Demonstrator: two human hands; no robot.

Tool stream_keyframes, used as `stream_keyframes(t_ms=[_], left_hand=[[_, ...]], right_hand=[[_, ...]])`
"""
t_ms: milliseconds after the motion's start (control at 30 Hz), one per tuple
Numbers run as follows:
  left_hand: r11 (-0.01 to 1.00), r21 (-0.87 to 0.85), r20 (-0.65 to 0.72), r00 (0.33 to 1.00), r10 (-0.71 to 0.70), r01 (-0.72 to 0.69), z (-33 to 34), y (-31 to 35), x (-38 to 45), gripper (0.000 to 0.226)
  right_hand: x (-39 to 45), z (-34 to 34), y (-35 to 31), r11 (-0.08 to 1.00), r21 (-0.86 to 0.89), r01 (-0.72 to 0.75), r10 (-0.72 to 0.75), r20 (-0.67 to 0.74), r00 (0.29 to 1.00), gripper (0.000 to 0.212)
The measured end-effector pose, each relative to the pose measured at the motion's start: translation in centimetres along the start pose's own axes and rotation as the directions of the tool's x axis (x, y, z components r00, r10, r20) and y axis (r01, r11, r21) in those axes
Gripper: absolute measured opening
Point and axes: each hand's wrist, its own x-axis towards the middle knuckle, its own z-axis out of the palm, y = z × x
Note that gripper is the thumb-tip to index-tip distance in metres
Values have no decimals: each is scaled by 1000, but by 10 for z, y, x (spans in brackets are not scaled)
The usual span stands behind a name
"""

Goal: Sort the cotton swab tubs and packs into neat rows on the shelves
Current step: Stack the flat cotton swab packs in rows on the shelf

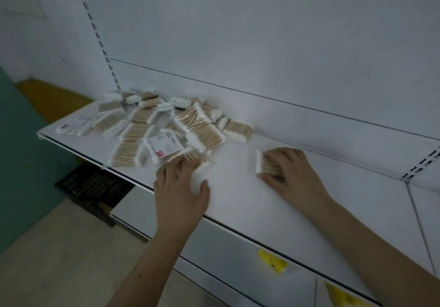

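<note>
A loose heap of cotton swab packs (166, 126), clear wraps with wooden sticks and white tips, lies on the left half of the white shelf (238, 195). My left hand (181, 187) reaches to the heap's near edge, its fingers lying over one pack (195, 158); the grip is blurred. My right hand (292, 173) holds a single pack (265, 165) flat on the shelf, away from the heap, thumb on the near side and fingers curled over the top.
The white back panel (262, 57) rises behind the shelf. A lower shelf (238, 252) with yellow labels (272, 261) sits below. A dark crate (92, 187) stands on the floor at the left. The shelf's right part is bare.
</note>
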Motion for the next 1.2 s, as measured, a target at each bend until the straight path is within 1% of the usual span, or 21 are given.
stream_keyframes(t_ms=[100,200,300,333,367,433,500,567,600,667,700,767,867,933,1067,1133,1200], left_hand=[[996,-84,-44,999,0,-4,-1,-5,3,48],[992,-89,-54,995,81,-85,1,1,2,41],[954,-176,-116,968,224,-242,-1,19,-3,33],[937,-217,-124,959,253,-275,0,26,-3,31],[925,-258,-116,960,256,-278,0,32,-2,31],[924,-328,-40,980,194,-196,1,44,4,40],[930,-353,78,988,136,-101,4,55,13,50],[924,-372,190,967,168,-88,6,66,22,48],[913,-398,250,946,206,-93,7,71,26,40],[888,-449,379,880,286,-96,12,81,32,17],[882,-462,435,841,321,-98,16,86,33,16],[870,-485,506,782,364,-90,28,97,34,23],[842,-532,496,771,400,-94,47,125,35,35],[813,-572,478,763,434,-104,59,153,37,38],[731,-665,422,728,540,-156,86,219,46,26],[690,-701,380,724,576,-181,100,251,50,26],[673,-713,363,719,593,-195,111,279,50,22]], right_hand=[[-2,0,-3,998,28,63,-61,-58,996,59],[-5,-5,-10,992,73,100,-92,-115,989,51],[-8,-13,-15,994,98,56,-41,-147,988,45],[-7,-16,-16,994,104,29,-14,-147,989,44],[-6,-19,-16,993,116,-3,19,-137,990,43],[-4,-26,-13,985,156,-72,86,-81,993,42],[-7,-36,-3,972,194,-132,137,-14,990,41],[-17,-51,9,956,219,-195,191,41,981,30],[-25,-59,16,947,230,-225,215,71,974,25],[-45,-76,31,942,207,-263,247,101,964,20],[-56,-84,39,943,189,-273,260,91,961,18],[-81,-102,56,933,175,-314,310,52,949,21],[-114,-132,76,896,129,-426,427,20,904,33],[-129,-153,89,879,85,-469,471,-10,882,33],[-147,-195,119,884,-5,-468,462,-142,875,25],[-150,-216,133,887,-52,-459,442,-198,875,27],[-149,-232,145,895,-82,-439,409,-242,880,28]])
